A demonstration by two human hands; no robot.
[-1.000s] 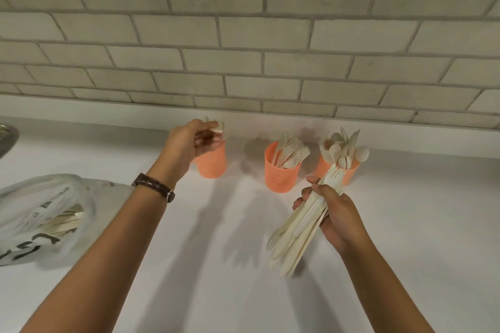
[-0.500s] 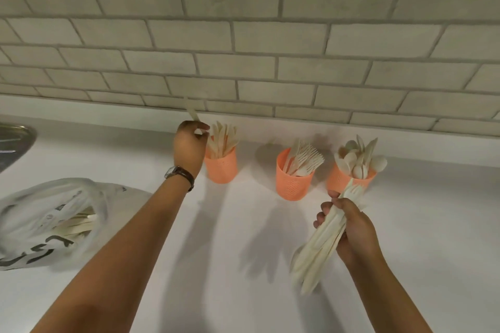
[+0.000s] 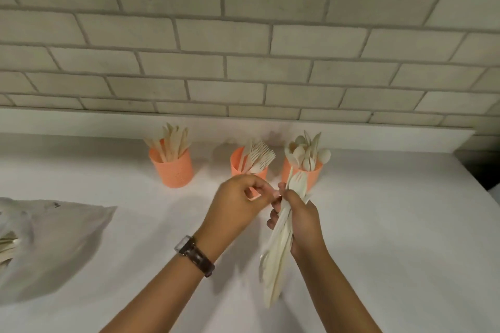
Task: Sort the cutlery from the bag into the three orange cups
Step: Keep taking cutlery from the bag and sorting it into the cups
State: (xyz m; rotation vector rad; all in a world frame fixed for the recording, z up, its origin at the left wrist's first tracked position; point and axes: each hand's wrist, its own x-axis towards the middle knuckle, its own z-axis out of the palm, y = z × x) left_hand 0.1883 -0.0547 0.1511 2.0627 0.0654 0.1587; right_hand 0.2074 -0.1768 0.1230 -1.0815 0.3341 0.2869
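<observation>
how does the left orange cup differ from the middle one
The left cup holds flat knife-like pieces and stands fully in view; the middle cup holds forks, and the left hand hides its lower part. Both are orange, upright, and stand on the white counter.

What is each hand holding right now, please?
Left hand: fingers pinching at the top of the bundle; hold unclear.
Right hand: closed around the cutlery bundle.

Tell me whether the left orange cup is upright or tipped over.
Upright. The left orange cup stands on its base on the white counter, rim up, with wooden knives sticking out of the top.
</observation>
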